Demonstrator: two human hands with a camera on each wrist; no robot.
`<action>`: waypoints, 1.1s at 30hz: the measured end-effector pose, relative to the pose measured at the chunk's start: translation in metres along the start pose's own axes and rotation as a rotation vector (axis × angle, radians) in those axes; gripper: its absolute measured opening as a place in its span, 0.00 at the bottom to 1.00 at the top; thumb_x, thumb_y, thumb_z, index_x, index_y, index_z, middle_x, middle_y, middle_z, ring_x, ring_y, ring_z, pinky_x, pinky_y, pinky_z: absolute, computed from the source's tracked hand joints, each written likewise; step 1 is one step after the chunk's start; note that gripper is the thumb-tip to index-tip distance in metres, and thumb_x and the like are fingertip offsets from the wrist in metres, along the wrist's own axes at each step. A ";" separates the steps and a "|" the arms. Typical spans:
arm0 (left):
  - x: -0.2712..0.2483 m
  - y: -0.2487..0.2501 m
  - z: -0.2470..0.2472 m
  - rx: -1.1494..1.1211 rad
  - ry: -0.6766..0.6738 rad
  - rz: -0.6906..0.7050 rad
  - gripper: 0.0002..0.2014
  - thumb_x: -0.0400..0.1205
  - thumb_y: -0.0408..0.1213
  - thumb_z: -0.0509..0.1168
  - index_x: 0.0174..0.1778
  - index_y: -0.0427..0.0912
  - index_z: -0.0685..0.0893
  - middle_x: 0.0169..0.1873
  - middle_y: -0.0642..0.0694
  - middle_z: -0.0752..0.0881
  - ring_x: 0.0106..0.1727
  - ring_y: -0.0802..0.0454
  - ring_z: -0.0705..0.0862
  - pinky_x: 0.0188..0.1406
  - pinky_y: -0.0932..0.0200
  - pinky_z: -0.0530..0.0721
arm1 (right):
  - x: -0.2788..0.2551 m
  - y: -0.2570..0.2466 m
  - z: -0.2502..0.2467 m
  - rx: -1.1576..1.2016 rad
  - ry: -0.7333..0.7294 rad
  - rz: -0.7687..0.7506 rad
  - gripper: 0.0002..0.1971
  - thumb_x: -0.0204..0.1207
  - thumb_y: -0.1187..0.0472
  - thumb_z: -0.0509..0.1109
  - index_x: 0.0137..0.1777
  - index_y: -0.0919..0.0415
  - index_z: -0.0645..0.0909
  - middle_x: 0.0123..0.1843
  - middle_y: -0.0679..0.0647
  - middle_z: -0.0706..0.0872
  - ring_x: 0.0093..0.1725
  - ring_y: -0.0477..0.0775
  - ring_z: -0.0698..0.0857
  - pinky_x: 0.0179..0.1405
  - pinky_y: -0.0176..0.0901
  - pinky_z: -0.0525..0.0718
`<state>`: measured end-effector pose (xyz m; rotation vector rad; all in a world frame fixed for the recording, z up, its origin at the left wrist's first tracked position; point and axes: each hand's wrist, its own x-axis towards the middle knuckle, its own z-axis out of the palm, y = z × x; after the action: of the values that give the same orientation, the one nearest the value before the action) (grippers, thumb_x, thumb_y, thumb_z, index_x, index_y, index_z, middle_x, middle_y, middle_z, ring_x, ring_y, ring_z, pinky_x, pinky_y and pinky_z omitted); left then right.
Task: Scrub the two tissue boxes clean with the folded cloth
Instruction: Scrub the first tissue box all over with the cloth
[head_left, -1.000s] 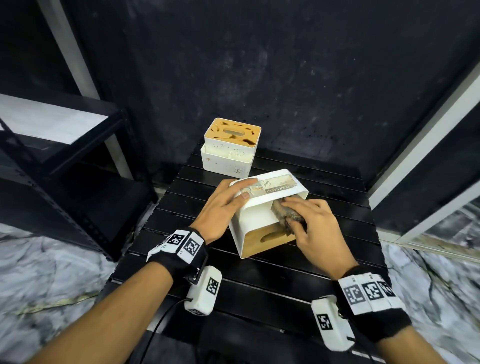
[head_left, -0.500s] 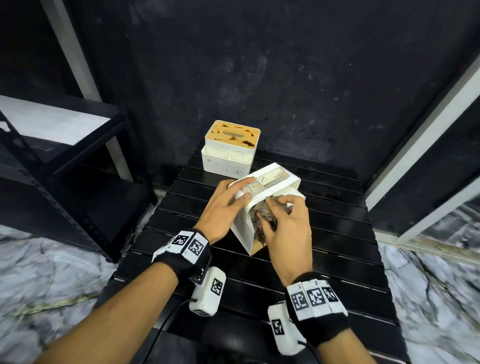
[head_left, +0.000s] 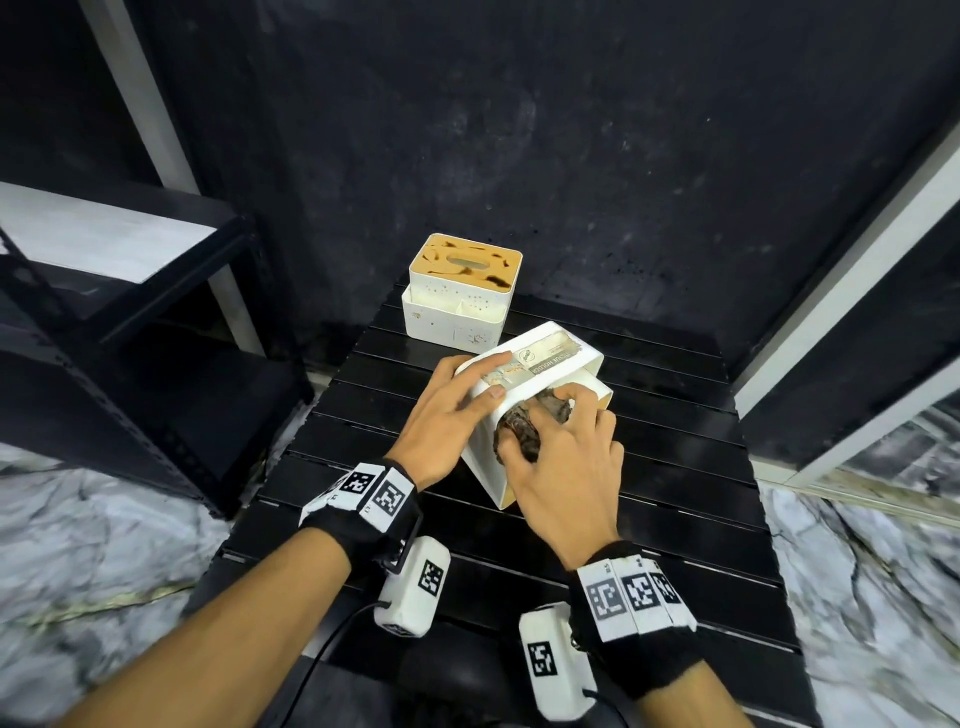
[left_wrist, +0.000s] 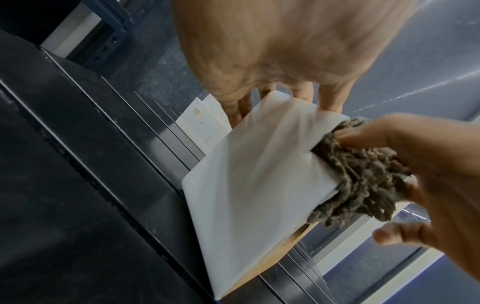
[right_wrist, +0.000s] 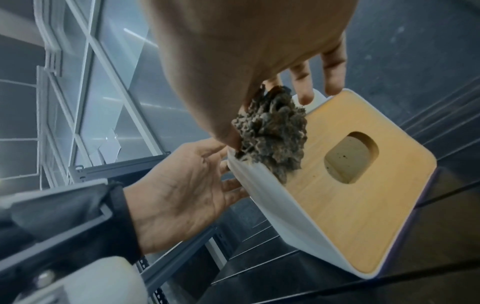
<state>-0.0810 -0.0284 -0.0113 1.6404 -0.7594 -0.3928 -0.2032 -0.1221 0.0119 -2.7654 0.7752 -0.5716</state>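
Note:
The near tissue box (head_left: 485, 467), white with a wooden lid (right_wrist: 350, 205), stands tilted on the black slatted table (head_left: 649, 467). My left hand (head_left: 447, 415) lies across its labelled upper face with fingers stretched out, steadying it. My right hand (head_left: 566, 467) grips a dirty brown-grey cloth (head_left: 519, 431) and presses it against the box's white side near the top edge. In the wrist views the cloth (left_wrist: 363, 181) (right_wrist: 272, 139) bunches over the box's corner. The second tissue box (head_left: 457, 306), with a stained wooden lid and spotted white walls, stands upright at the table's far edge.
A black metal shelf rack (head_left: 130, 312) stands to the left of the table. A dark wall rises close behind the far box. A white-framed panel (head_left: 857, 312) runs along the right. Marbled floor (head_left: 78, 545) surrounds the table.
The near box has been turned and tipped up, so its lid now faces right. My right hand has swung in toward me with the cloth, onto the near white side.

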 end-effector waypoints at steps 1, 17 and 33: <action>0.000 0.000 0.001 0.000 0.008 0.002 0.17 0.89 0.40 0.62 0.69 0.67 0.79 0.68 0.53 0.73 0.74 0.61 0.73 0.72 0.73 0.71 | 0.001 0.001 0.000 0.010 -0.004 -0.008 0.19 0.74 0.38 0.61 0.61 0.44 0.80 0.67 0.49 0.67 0.64 0.54 0.68 0.56 0.50 0.74; 0.001 0.007 -0.004 0.077 -0.015 -0.030 0.16 0.89 0.42 0.61 0.69 0.68 0.76 0.68 0.49 0.73 0.74 0.55 0.72 0.75 0.63 0.70 | -0.006 0.031 -0.029 0.332 -0.141 -0.142 0.14 0.74 0.56 0.67 0.58 0.53 0.84 0.57 0.45 0.68 0.54 0.42 0.74 0.56 0.33 0.77; -0.003 0.009 0.001 0.246 0.052 -0.031 0.30 0.79 0.50 0.74 0.77 0.65 0.73 0.68 0.55 0.70 0.70 0.58 0.74 0.72 0.61 0.75 | 0.016 0.102 -0.030 0.138 -0.183 0.209 0.11 0.74 0.56 0.68 0.55 0.57 0.84 0.54 0.51 0.68 0.46 0.52 0.76 0.50 0.39 0.73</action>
<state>-0.0861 -0.0272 -0.0032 1.8874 -0.7672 -0.2856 -0.2493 -0.2190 0.0135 -2.5268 0.9284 -0.3144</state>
